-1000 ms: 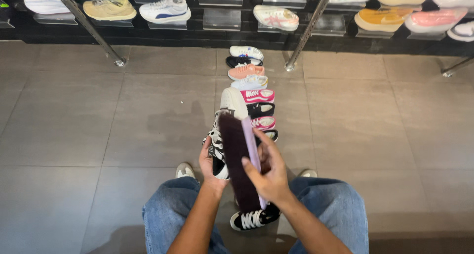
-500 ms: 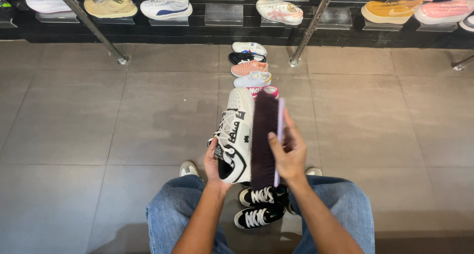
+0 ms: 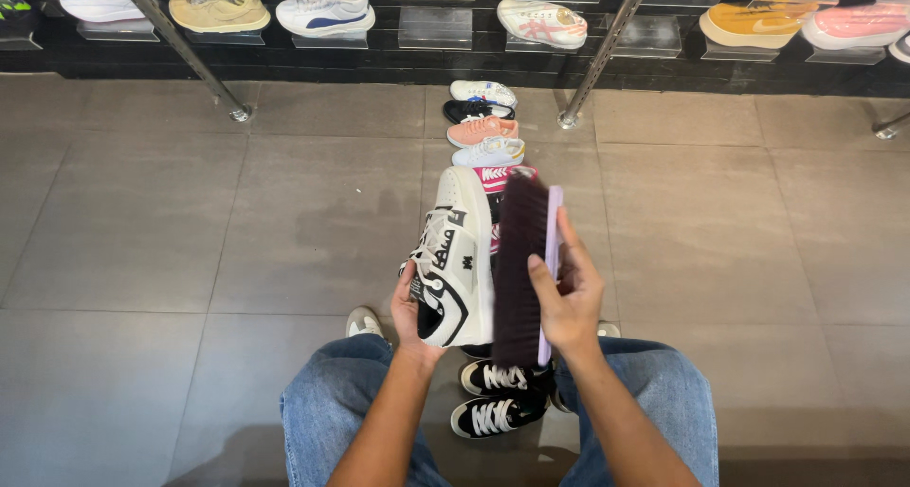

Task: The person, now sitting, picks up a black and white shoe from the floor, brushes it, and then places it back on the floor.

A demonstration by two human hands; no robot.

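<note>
My left hand (image 3: 409,309) grips a white high-top sneaker (image 3: 457,260) with black panels, held upright by its heel end with the toe pointing away. My right hand (image 3: 567,293) holds a long brush (image 3: 524,269) with dark maroon bristles and a pale lilac back. The bristles lie along the sneaker's right side. Both are held above my knees in blue jeans.
A row of single shoes (image 3: 485,127) runs on the grey tiled floor away from me. Two black lace-up sneakers (image 3: 498,397) lie between my legs. Display shelves with shoes (image 3: 327,13) line the far wall, with two slanted metal poles (image 3: 597,56) in front.
The brush has moved off the top of the sneaker to its right side. The sneaker has risen and turned so its white side now shows.
</note>
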